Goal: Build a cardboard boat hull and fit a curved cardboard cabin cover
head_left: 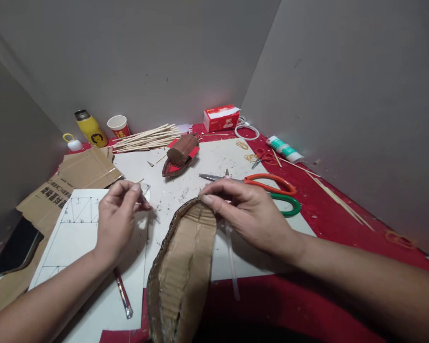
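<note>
A boat-shaped cardboard hull [184, 267] lies in front of me, its pointed tip away from me. My right hand [246, 214] rests over that tip, fingers curled and pinched on the cardboard edge, with a clear glue stick [232, 259] running out under the palm. My left hand [119, 214] hovers beside the hull over a white drawing sheet [76, 224], thumb and fingers pinched on a small thin piece I cannot make out. A silver pen [123, 295] lies under my left wrist.
A small red and brown model boat [180, 157], a bundle of wooden sticks [146, 138] and orange and green scissors [271, 188] lie beyond. Cardboard sheets [75, 174], a phone [17, 247], a yellow bottle [89, 127], a paper cup [118, 126], a tissue box [221, 117] and a glue tube [284, 148] ring the table.
</note>
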`<control>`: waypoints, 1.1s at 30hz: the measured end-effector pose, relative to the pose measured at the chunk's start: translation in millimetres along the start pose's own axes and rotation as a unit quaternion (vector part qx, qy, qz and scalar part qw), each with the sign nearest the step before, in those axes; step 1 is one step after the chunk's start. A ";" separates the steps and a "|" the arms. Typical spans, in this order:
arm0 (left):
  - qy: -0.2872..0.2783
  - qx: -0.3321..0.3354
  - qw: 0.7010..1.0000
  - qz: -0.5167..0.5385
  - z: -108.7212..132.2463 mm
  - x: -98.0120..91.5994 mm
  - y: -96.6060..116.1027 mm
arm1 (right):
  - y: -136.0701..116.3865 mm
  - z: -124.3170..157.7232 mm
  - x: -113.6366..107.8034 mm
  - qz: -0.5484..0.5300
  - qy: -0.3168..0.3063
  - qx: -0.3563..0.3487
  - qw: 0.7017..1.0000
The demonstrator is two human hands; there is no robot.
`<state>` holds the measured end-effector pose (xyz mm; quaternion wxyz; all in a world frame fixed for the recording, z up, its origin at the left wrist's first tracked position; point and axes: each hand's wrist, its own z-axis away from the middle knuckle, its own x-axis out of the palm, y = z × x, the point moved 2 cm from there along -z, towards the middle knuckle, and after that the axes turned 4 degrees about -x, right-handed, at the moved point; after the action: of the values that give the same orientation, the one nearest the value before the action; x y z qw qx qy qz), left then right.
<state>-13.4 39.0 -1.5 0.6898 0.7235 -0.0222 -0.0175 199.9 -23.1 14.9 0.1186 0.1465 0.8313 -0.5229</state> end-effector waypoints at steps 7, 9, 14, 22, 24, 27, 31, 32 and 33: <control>-0.043 -0.058 0.997 0.012 -5.9 3.4 -4.7 | 2.7 -5.8 -5.7 0.046 0.001 -0.012 0.999; -0.085 -0.089 0.992 -0.005 3.3 9.2 -1.8 | 3.2 -5.3 -3.8 0.084 -0.013 -0.048 0.995; -0.168 -0.165 0.971 -0.032 17.8 21.7 2.9 | 5.7 -2.3 1.1 0.131 -0.037 -0.100 0.986; -0.293 -0.222 0.930 -0.025 29.9 36.6 -8.5 | -1.0 4.3 9.0 0.124 -0.103 -0.118 0.980; -0.292 -0.195 0.935 -0.049 31.8 36.7 -7.6 | -2.7 5.3 9.8 0.131 -0.111 -0.124 0.977; -0.281 -0.138 0.942 -0.118 33.0 36.6 -3.6 | -4.1 6.0 10.1 0.144 -0.119 -0.124 0.975; -0.275 -0.095 0.940 -0.179 34.7 37.6 -2.0 | -6.2 7.6 10.1 0.149 -0.118 -0.128 0.973; -0.273 -0.088 0.939 -0.189 35.2 37.7 -2.5 | -6.9 8.2 10.2 0.148 -0.115 -0.131 0.973; -0.270 -0.082 0.939 -0.196 35.6 37.8 -3.1 | -7.5 8.9 10.2 0.147 -0.112 -0.135 0.973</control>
<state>22.4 1.5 -6.2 0.6977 0.6223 -0.0637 -0.3491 188.0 -32.9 13.8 0.3052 0.1907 0.8448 -0.3961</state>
